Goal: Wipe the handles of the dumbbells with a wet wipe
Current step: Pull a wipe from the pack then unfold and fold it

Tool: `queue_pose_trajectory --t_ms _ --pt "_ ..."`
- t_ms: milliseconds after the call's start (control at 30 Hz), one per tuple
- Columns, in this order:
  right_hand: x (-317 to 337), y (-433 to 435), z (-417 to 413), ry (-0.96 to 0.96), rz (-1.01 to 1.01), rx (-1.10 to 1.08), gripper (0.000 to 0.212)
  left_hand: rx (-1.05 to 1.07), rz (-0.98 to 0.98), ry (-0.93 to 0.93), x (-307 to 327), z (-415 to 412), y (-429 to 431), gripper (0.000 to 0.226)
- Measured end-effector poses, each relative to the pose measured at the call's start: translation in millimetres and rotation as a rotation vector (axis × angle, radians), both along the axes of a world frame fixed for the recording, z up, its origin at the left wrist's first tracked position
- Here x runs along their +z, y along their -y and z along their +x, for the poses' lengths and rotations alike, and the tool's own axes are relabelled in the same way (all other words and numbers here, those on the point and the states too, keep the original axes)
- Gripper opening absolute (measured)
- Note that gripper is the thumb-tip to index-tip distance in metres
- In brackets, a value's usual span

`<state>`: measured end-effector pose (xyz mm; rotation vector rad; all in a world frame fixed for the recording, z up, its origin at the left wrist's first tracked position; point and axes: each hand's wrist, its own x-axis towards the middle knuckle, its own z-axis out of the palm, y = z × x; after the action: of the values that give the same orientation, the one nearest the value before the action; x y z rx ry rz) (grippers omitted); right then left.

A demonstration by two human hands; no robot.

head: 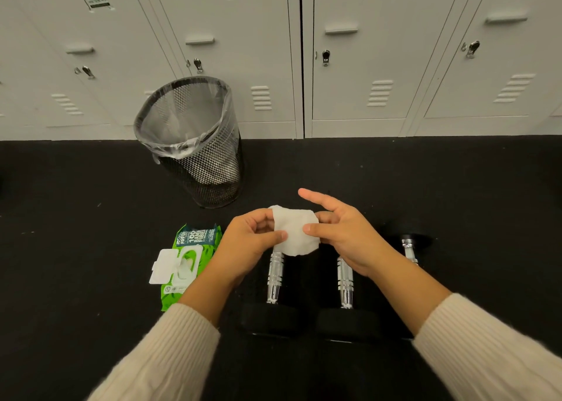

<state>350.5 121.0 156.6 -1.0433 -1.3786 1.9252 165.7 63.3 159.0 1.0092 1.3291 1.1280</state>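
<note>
A white wet wipe (pixel 294 230) is held up between both hands above the dumbbells. My left hand (pixel 248 245) pinches its left edge and my right hand (pixel 343 233) pinches its right edge, index finger stretched out. Below lie dumbbells with chrome handles and black heads: the left dumbbell (pixel 275 279), the middle dumbbell (pixel 345 282), and a third dumbbell (pixel 409 247) partly hidden behind my right forearm. The wipe hangs over the far end of the left handle; I cannot tell whether it touches it.
A green wet wipe pack (pixel 185 260) lies on the black floor left of the dumbbells, its lid flipped open. A black mesh waste bin (pixel 194 145) with a clear liner stands behind it. Grey lockers (pixel 365 66) line the back.
</note>
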Motion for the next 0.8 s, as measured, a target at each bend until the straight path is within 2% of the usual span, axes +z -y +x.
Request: queue_pose_trajectory --t_ms 133,233,400,500,633,733,800 --pt "-1 -1 -3 0.096 0.09 -0.039 0.042 0.183 0.054 -0.092 -4 1 -1 0.011" --pt "-1 -2 -6 0.156 0.094 -0.052 0.041 0.264 0.097 -0.118 -6 1 1 0.008" --pt "-1 -1 -10 0.233 0.15 0.009 0.045 0.189 0.13 -0.043 -12 0 2 0.007" --pt "-2 -3 -10 0.251 0.195 0.033 0.036 0.191 0.126 0.064 -11 7 4 0.011" --pt "-2 -5 -10 0.289 0.229 0.012 0.023 0.255 0.107 0.068 -11 11 3 0.009" --pt "-2 -6 -13 0.212 0.104 -0.048 0.011 0.27 0.088 0.099 -14 8 0 0.01" --pt "-7 -9 -14 0.113 -0.047 -0.064 0.014 0.269 0.079 0.095 -15 7 -1 0.009"
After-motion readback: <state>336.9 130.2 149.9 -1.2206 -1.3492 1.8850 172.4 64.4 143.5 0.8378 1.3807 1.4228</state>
